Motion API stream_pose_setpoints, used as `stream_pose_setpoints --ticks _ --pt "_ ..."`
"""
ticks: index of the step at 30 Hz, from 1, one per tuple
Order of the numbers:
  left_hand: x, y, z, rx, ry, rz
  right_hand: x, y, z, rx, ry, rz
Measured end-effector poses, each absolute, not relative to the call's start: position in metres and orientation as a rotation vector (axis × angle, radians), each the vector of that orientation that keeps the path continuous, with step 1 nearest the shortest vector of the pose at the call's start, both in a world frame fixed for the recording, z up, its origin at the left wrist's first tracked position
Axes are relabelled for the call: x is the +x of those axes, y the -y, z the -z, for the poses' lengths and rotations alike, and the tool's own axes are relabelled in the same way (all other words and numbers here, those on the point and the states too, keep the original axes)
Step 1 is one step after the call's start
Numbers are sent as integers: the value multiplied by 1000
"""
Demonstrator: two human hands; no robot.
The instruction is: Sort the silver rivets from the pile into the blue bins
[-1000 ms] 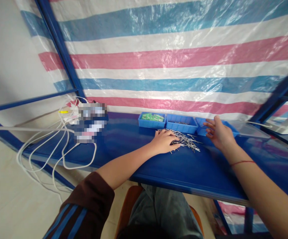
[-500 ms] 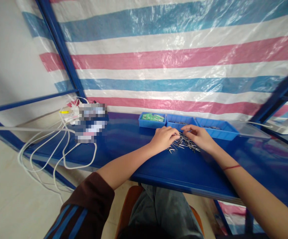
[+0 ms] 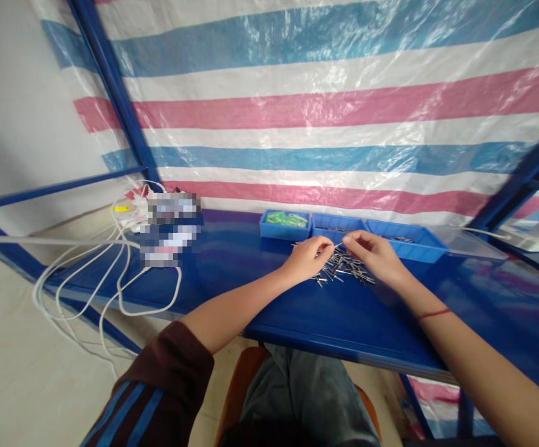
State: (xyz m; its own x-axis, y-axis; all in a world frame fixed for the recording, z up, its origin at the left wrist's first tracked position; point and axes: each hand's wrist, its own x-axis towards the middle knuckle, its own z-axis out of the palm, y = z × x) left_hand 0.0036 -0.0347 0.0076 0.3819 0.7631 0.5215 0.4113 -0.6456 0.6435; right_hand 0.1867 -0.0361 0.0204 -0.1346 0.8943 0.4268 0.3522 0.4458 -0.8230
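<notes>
Over a loose pile of thin metal pins (image 3: 344,267), both my hands meet with fingertips a short way apart. A single thin metal pin (image 3: 338,244) spans the small gap between them. My left hand (image 3: 309,254) is closed in a pinch on its left end. From the right, my right hand (image 3: 372,253) pinches the other end between thumb and finger. The pins lie scattered at several angles, dark and silvery, and are too small to make out in detail. My left fingers cover part of the pile.
Behind the pile stand three blue bins: the left bin (image 3: 284,232) with green-and-white packets, the middle bin (image 3: 337,223) and the right bin (image 3: 413,247) with some metal pins. White cables (image 3: 125,298) and blurred-out items are at the left of the blue table (image 3: 232,261). A striped sheet (image 3: 297,112) hangs behind.
My right hand has come from above the right bin leftward to my left hand. The left hand has lifted off the pile, and a pin now shows between both pinches.
</notes>
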Motion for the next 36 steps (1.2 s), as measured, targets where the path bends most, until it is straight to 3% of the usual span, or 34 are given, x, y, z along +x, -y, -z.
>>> stream_pose_setpoints --ticks 24,27,36 --pt "1 32 -9 2254 -1001 -1379 184 40 -22 -1053 1933 -452" --pt "1 30 -5 2284 -1069 -1295 189 34 -22 -1115 1868 -558" --pt "-1 41 -6 2625 -1162 -692 241 9 -23 -1162 883 -813"
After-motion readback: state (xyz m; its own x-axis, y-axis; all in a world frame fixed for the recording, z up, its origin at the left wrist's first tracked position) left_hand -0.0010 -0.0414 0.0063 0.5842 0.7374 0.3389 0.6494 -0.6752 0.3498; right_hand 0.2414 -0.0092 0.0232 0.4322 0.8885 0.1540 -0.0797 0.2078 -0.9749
